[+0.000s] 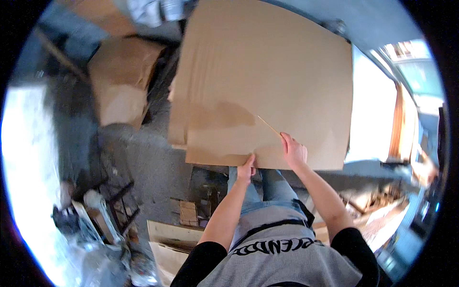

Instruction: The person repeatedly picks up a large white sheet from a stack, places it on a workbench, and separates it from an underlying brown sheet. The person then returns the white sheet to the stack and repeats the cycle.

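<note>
A large flat sheet of brown cardboard (282,71) lies in front of me, with the edges of other sheets showing at its left. My left hand (246,169) is closed on its near edge, the thumb on top and the fingers out of sight beneath. Above the sheet, near the middle of its front part, my right hand (294,152) grips a thin, light wooden stick (269,125). The stick points forward and left; whether its tip touches the cardboard I cannot tell.
Folded cardboard (122,79) stands at the far left. A dark metal frame (124,201) and clear plastic bags (98,263) are on the lower left. Wood scraps (382,198) lie at the lower right. A bright white surface (370,110) borders the sheet's right side.
</note>
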`<state>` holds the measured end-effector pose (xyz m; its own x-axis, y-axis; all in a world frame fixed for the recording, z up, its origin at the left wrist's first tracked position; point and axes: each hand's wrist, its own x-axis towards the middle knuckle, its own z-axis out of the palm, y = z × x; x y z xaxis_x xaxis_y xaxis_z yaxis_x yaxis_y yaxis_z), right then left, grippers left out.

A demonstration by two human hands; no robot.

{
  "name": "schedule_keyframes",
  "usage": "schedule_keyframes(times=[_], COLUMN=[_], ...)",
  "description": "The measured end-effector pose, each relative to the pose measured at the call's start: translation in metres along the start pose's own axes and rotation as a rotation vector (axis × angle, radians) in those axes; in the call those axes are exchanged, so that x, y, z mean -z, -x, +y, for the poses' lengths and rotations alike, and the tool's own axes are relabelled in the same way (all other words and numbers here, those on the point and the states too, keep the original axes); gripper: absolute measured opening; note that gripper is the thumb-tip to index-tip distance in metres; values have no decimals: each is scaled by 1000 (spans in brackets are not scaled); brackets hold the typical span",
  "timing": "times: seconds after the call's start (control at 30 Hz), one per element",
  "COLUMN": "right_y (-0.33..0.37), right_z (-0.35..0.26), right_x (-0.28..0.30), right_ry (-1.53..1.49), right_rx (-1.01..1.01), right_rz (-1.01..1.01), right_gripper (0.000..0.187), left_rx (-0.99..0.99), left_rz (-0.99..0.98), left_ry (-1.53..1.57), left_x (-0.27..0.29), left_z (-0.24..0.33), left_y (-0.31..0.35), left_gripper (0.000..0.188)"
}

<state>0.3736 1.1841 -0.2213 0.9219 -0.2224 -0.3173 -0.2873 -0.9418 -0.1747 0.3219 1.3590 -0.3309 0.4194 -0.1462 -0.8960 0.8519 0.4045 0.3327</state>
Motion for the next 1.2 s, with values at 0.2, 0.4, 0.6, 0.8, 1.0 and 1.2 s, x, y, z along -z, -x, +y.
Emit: schedule_keyframes(times=[0.2,0.4,0.6,0.8,1.0,1.2], right_y=[59,101,87,50,34,40], right_z=[111,205,359,449,462,488], right_x=[-12,-19,-17,-29,-30,-19], right_ry=[23,-190,-474,-560,-452,-484], right_rx=[-172,-304,-763,-1084,-1024,-1008], right_rz=[-41,-19,383,381,201,159], right_gripper=[17,13,14,24,20,22], left_rx=[-68,-75,44,70,94,100], left_rz=[111,10,97,197,287,242], left_ry=[-177,-200,-198,-275,-268,-256], left_x=[1,17,24,14,7,8], left_z=[-3,8,23,36,36,39], left_y=[-1,-11,-11,-1,2,6], left_gripper=[35,20,27,27,26,23])
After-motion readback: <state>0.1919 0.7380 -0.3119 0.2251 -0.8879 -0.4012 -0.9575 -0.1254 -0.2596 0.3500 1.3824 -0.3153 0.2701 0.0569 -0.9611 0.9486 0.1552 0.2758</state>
